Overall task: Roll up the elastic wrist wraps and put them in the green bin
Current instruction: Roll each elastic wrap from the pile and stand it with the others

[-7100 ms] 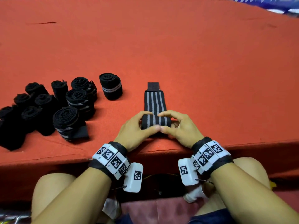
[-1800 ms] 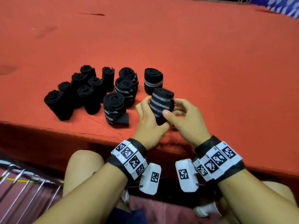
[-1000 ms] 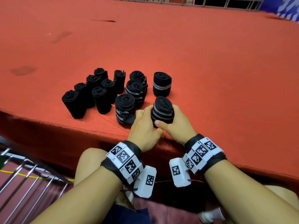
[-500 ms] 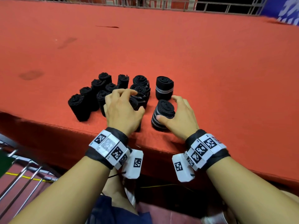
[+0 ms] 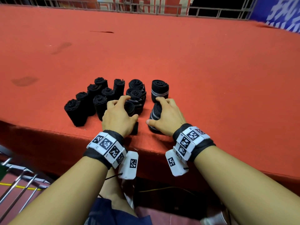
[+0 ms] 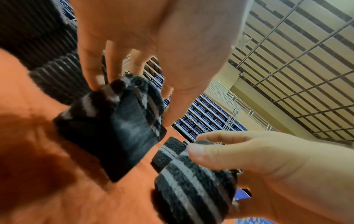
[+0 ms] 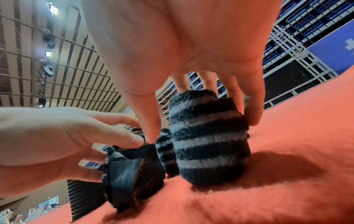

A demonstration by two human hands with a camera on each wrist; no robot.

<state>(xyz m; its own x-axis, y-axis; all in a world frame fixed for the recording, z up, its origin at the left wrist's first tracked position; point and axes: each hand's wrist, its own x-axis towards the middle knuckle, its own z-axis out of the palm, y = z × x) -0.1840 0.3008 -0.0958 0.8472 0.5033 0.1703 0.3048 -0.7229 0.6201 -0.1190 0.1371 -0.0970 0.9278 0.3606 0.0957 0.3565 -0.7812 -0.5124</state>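
Hands both curling around rolled wraps, right hand (image 5: 168,116) on a striped roll (image 5: 155,114), left hand (image 5: 119,116) on its neighbour roll (image 6: 114,121) at nine o'clock, I am judging rolling done and binning pending, no green bin showing.

Before you: red carpet (image 5: 194,62) over a raised platform, railing (image 5: 211,13) along its far edge, blue banner (image 5: 279,15) at right. Overhead, a slatted ceiling (image 6: 296,53) with lamps (image 7: 47,39); blue seats (image 6: 206,118) behind.

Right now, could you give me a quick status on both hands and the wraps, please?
Left hand gripping a rolled wrap. Right hand gripping a striped roll. Both rolls on the table. Green bin not in view.
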